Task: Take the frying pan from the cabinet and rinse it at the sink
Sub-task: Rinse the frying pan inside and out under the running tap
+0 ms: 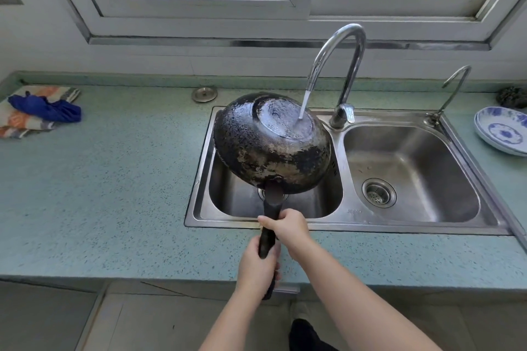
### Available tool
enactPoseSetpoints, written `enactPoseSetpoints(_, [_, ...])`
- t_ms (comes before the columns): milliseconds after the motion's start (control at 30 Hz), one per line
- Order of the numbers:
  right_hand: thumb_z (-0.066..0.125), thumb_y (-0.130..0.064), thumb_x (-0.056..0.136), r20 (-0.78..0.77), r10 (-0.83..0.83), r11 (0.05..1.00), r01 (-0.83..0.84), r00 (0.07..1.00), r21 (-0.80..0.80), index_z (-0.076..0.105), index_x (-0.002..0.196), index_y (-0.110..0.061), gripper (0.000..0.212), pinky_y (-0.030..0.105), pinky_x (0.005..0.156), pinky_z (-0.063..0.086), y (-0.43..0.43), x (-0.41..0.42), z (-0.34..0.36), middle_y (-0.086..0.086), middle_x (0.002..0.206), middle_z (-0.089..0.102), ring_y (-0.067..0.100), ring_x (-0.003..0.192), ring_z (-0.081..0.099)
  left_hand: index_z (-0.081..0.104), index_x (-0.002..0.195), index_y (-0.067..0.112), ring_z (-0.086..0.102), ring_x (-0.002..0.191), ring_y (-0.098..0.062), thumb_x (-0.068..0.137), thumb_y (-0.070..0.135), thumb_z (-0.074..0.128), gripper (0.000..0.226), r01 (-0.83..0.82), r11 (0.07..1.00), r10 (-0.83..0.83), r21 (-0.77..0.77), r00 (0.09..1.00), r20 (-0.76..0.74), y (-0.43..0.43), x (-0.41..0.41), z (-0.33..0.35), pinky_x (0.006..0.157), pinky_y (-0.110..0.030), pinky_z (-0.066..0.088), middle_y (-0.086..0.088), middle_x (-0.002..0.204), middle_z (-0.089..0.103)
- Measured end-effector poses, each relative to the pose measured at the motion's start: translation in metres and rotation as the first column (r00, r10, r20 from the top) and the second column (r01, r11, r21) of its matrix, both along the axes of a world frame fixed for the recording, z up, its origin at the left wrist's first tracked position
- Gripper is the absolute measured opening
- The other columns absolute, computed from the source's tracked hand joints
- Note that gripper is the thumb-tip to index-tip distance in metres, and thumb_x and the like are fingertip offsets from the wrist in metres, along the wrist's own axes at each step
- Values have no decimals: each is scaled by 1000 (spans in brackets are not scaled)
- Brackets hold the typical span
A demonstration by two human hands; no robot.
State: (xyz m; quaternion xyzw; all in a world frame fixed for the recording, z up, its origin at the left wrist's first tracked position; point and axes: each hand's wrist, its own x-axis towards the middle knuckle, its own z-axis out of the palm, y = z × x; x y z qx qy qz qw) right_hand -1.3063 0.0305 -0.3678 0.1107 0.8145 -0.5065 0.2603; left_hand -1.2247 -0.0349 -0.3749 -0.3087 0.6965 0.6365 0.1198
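Note:
The black frying pan (265,148) is turned bottom up and tilted over the left basin of the steel double sink (410,225). Water runs from the tall curved tap (346,65) onto the pan's shiny round base. The pan's scorched outer wall faces me. Both my hands hold its long black handle above the front counter edge: my right hand (288,226) grips higher up, near the sink rim, and my left hand (258,268) grips the lower end. The pan's inside is hidden.
A smaller tap (453,88) stands behind the right basin, which has a strainer drain (378,193). Blue-patterned plates (502,129) lie at the right. Cloths (37,111) lie on the green counter (114,179) at the left. A window is behind.

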Motion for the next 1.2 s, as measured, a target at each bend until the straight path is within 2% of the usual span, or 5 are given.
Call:
enactPoseSetpoints(233, [75,-33,73,21,-35,999,36,999,-41,58,74,-12,27,45,87,54,1,0,-4,8,83,66,28,89,65,52,91,28,67,67,-27,80,13,53,18,86,954,-52,-287,991,124,5,-4,-2,64,-42,59,-3,78,63])
enactPoseSetpoints(567, [75,-33,73,-86,48,999,-46,995,30,40,63,-23,38,23,56,35,13,1,-1,-10,63,43,4,58,41,46,73,14,46,34,-16,78,-3,51,19,14,999,-9,-48,994,112,16,-7,2,32,-19,34,-8,55,53])
enactPoseSetpoints(867, [70,-22,81,34,96,980,-89,995,-178,54,78,-19,16,30,75,51,9,-1,1,-1,80,61,18,79,61,52,84,11,43,34,-14,80,-5,48,17,-11,996,4,87,996,86,9,-3,7,38,-22,38,-8,52,50])
enactPoseSetpoints(967, [60,-9,88,153,65,918,1,986,-396,54,89,-7,7,23,62,57,8,1,7,9,81,65,21,71,65,52,88,12,42,34,-14,81,-5,47,19,-16,993,6,114,996,89,7,-2,6,38,-22,38,-7,52,49])
enactPoseSetpoints(1200, [55,-5,91,142,53,913,10,988,-408,52,94,-3,5,18,53,54,11,1,7,7,75,64,16,61,63,52,92,10,43,33,-13,81,-3,46,18,-11,992,1,123,996,84,12,-3,3,39,-23,39,-8,52,50])
